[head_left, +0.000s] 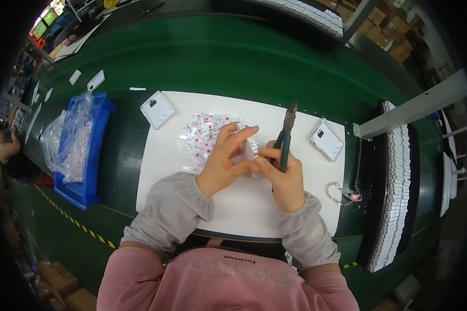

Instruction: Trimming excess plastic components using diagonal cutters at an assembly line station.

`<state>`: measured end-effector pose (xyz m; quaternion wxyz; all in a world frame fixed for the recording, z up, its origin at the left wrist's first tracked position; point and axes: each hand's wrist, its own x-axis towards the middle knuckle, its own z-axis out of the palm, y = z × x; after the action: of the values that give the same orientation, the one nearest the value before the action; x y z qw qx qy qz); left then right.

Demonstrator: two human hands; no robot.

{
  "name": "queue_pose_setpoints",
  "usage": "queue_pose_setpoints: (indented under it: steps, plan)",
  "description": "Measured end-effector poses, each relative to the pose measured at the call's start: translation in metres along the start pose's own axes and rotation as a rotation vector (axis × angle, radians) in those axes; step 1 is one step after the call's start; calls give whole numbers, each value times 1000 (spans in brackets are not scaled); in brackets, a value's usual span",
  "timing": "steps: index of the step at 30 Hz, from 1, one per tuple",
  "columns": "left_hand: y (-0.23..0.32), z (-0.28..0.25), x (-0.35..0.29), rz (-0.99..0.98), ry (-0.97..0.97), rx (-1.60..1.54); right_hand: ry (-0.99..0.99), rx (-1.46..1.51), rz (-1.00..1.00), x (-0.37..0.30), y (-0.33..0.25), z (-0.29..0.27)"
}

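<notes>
My left hand (218, 165) is closed on a thin white plastic case (249, 146), tilted edge-on above a white board (238, 210). In my right hand (286, 181) is a pair of pliers (287, 127) with dark green handles, jaws pointing away from me. The right thumb and forefinger also reach the case's edge, close to a small red mark. Just left of the case lies a loose pile of small white strips (205, 136) with red marks. Similar white cases rest at the board's left (158, 110) and right (328, 140).
At left stands a blue bin (99, 135) holding clear plastic bags (70, 142). A beaded bracelet (336, 193) lies at the board's right edge. Farther right, a long row of white cases (394, 192) stands in a black tray, beneath a grey metal post (415, 113).
</notes>
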<state>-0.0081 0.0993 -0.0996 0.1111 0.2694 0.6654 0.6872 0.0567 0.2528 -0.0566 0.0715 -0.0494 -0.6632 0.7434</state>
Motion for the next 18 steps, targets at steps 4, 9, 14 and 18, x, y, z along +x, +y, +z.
queue_pose_setpoints:
  steps: [4,9,14,18]
  plan:
    - [-6,4,1,152,-47,-114,0,-120,-134,-3,6,8]
    - [14,17,-2,-61,-67,-225,-2,-153,-136,-6,12,20]
    - [14,0,11,-140,86,-820,-426,-201,-61,0,-9,-12]
    - [14,-2,11,-90,6,-815,-601,-159,175,-1,-18,-17]
